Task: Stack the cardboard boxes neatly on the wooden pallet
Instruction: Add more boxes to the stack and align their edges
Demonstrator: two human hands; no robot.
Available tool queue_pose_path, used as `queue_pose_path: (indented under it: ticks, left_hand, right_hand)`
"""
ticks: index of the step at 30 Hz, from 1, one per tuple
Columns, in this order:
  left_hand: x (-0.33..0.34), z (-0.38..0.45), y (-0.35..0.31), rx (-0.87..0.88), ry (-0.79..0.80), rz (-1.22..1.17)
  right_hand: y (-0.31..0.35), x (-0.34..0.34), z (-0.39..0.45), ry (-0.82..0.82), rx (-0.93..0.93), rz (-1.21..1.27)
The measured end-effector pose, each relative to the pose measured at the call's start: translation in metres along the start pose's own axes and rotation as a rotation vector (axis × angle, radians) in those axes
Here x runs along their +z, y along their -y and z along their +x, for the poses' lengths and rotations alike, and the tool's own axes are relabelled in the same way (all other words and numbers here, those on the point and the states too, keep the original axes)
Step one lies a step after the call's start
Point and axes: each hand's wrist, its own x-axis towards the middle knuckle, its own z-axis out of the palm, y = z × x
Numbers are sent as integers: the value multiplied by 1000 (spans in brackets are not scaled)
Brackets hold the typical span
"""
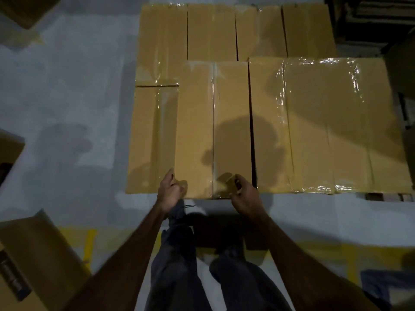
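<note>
Several taped brown cardboard boxes lie side by side in front of me, filling the stack's top. A long narrow box (pixel 213 122) sits in the middle, higher than the lower box (pixel 152 135) to its left. My left hand (pixel 168 191) grips its near left corner. My right hand (pixel 243 195) grips its near edge right of the tape seam. A wide box (pixel 325 122) with shiny tape lies on the right. Only a dark bit of the wooden pallet (pixel 386 197) shows at the lower right.
Grey floor with yellow lines surrounds the stack. A loose box (pixel 29 254) lies at the lower left, another box edge (pixel 9 151) at the far left. Dark shelving (pixel 368 21) stands at the upper right. My legs are below the hands.
</note>
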Motion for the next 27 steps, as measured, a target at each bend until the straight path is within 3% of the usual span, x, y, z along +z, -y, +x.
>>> queue_pose_path:
  ticks: [5,9,15,27]
  left_hand:
    - [2,-5,29,12,18,23]
    - [0,-9,39,-37,-54,202]
    - [-3,-5,48,-17,-77,239]
    - [0,-3,46,67,-74,132]
  right_hand:
    - [-37,-8,-21,-56,112,-79]
    - [-54,-7,-30,-120,240,0]
    - [-55,8,-24,-107,378,239]
    - [-53,21,-20,-220,410,471]
